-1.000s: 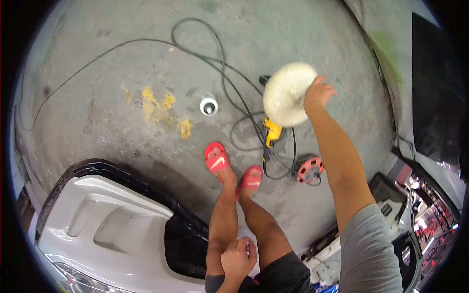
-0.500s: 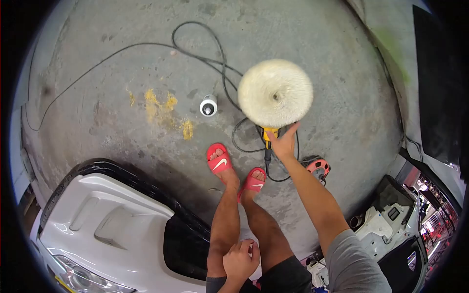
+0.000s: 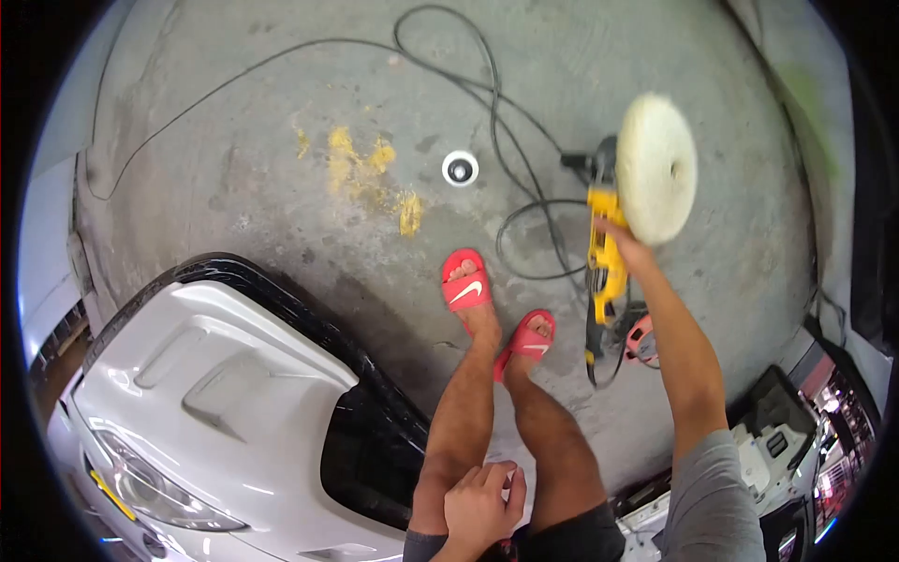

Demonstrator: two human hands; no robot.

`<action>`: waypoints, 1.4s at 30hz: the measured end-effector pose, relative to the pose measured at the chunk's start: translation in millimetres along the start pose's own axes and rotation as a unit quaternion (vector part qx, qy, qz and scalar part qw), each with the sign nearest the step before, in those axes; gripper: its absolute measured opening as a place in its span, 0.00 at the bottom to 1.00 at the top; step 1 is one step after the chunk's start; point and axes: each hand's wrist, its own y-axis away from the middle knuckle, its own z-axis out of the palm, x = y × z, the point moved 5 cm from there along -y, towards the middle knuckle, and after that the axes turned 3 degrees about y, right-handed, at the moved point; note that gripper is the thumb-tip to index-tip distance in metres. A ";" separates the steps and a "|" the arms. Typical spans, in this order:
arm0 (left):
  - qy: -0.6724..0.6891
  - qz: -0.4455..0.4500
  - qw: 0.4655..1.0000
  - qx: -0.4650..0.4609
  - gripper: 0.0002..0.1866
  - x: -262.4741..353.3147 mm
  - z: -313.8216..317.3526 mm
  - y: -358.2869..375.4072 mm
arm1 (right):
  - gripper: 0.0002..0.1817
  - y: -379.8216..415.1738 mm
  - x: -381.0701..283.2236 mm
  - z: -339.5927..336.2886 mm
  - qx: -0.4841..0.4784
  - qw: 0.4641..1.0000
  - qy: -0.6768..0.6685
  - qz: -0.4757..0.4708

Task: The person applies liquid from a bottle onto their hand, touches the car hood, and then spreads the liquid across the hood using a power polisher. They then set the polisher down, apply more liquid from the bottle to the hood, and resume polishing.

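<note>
Since a moment ago the polisher has swung to the right, its wool pad now turned edge-on instead of facing up. One of the hands, the right hand, grips the yellow body just below the pad, held above the floor. Left hand rests loosely curled on the thigh, grasping nothing. Underfoot lies stained grey concrete floor with yellow paint blotches, a black cable looping across it, and a small white cap. A white car bumper sits at lower left.
</note>
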 end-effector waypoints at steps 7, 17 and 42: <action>0.150 0.006 0.979 0.141 0.24 -5.6 30.9 46.4 | 0.36 254.1 -26.8 -29.3 -0.385 0.873 -0.188 0.232; 0.378 0.338 0.789 0.348 0.11 72.8 -104.9 288.8 | 0.55 650.7 -147.8 14.1 -0.662 0.374 -0.432 0.485; 0.164 -0.053 0.598 0.783 0.10 -60.7 6.1 771.1 | 0.50 824.9 0.7 90.2 -0.667 0.645 0.357 0.107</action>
